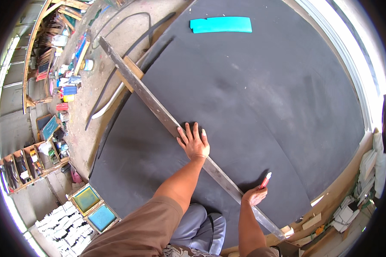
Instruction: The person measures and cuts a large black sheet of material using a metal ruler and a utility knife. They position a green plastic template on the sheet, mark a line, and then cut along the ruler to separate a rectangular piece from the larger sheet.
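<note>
A long metal straightedge (158,110) lies slantwise across a large black sheet (244,115), from the far left to the near right. My left hand (195,144) rests on it, fingers spread and palm down. Close to the bar's near end, my right hand (254,195) is closed around a slim red tool with a white end (266,180); whether it is a marker or a cutter I cannot tell. The white end points away from me. Part of the straightedge is hidden under both hands.
A turquoise strip (221,25) lies at the sheet's far edge. A wooden piece (131,73) sits by the straightedge's far end. Bent dark strips lie on the floor at left, near a compartmented shelf (34,165), shallow frames (102,217) and white stacks (64,229).
</note>
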Action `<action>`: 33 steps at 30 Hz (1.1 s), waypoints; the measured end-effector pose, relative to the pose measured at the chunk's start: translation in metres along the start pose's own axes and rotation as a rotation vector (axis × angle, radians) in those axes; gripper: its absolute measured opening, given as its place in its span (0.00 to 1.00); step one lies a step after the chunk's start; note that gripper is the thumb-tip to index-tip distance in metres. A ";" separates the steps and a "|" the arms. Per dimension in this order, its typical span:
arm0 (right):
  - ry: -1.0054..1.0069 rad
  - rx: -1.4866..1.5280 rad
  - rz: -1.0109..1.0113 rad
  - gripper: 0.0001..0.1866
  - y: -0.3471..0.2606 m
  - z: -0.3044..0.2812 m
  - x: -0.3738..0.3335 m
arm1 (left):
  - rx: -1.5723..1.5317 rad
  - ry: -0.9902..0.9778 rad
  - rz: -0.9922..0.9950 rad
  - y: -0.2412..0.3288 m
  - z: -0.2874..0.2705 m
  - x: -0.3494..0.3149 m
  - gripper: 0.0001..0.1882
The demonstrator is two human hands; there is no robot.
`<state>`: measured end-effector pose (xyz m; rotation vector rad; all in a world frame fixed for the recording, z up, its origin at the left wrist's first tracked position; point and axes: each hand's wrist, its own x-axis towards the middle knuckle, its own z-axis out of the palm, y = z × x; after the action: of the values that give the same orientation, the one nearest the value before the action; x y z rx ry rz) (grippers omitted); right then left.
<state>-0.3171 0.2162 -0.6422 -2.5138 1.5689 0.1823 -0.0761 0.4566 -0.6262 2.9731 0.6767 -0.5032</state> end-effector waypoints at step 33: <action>-0.008 0.068 0.201 0.21 -0.091 0.007 -0.034 | 0.089 0.141 0.443 -0.056 -0.028 0.135 0.33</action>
<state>-0.2506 0.2868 -0.6346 -2.3003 1.7914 0.1611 0.0229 0.5661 -0.6421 3.1215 -0.0117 -0.2982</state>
